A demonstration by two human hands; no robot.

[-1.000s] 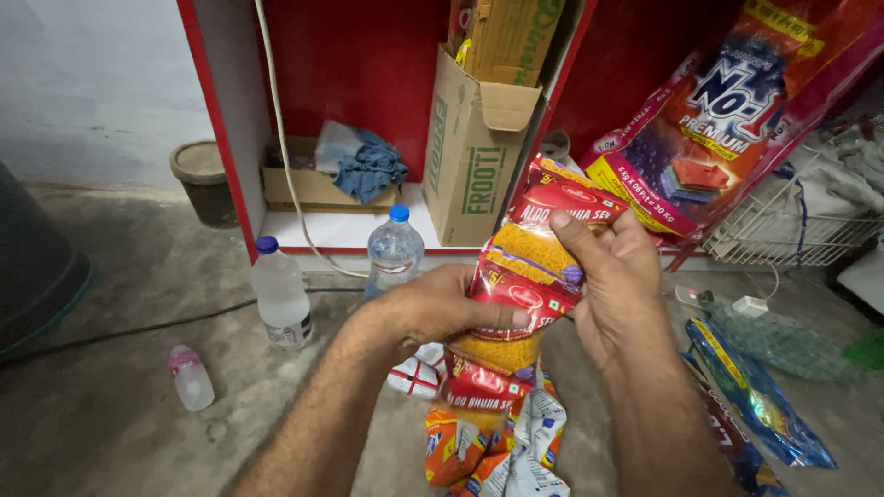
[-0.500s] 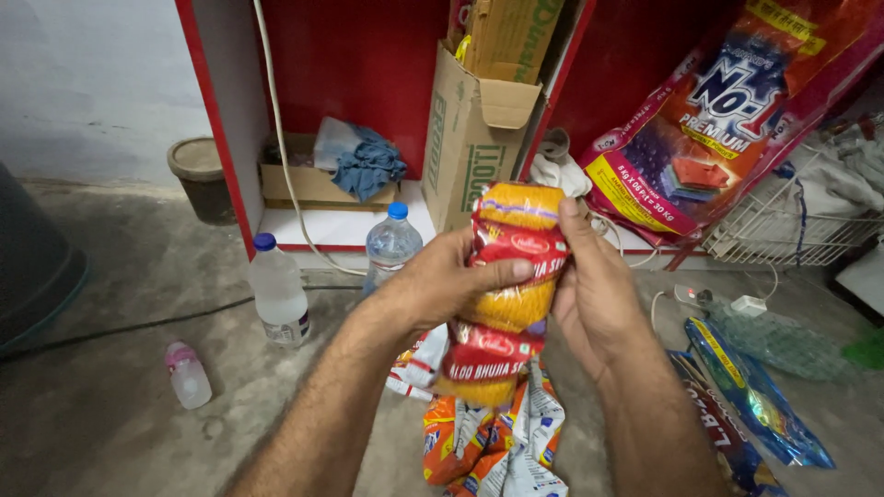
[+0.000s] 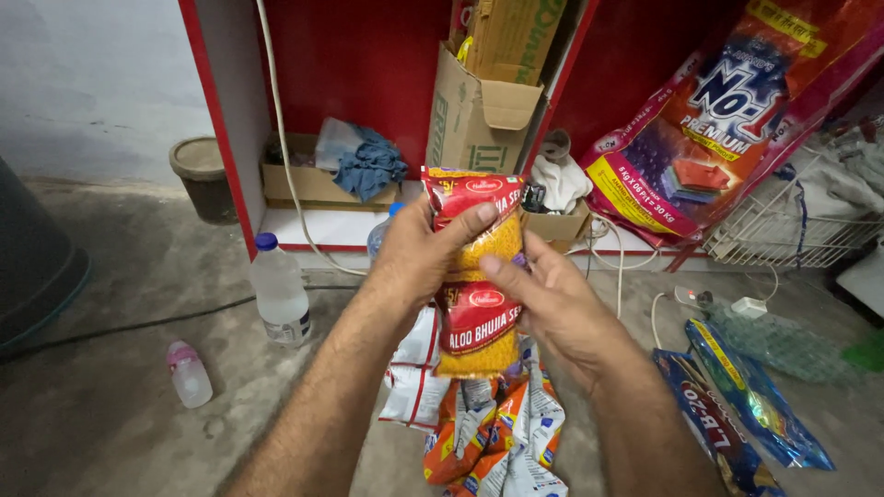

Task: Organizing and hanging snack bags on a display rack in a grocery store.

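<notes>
A small shop's storeroom corner: a bare concrete floor (image 3: pixel 110 405), a red shelving unit (image 3: pixel 359 64) at twelve o'clock stuffed with cardboard boxes (image 3: pixel 474 124), a bulk detergent sack (image 3: pixel 709 129) at two o'clock, and strips of snack packets (image 3: pixel 497 442) heaped at six o'clock.

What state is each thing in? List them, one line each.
Left hand: gripping the top snack packet.
Right hand: fingers against the lower packet.
Snack packet strip: sealed, held upright, hanging down.
Large water bottle: capped, upright on the floor.
Small bottle: lying on its side.
Cardboard box: flaps open.
Detergent sack: leaning, tilted.
</notes>
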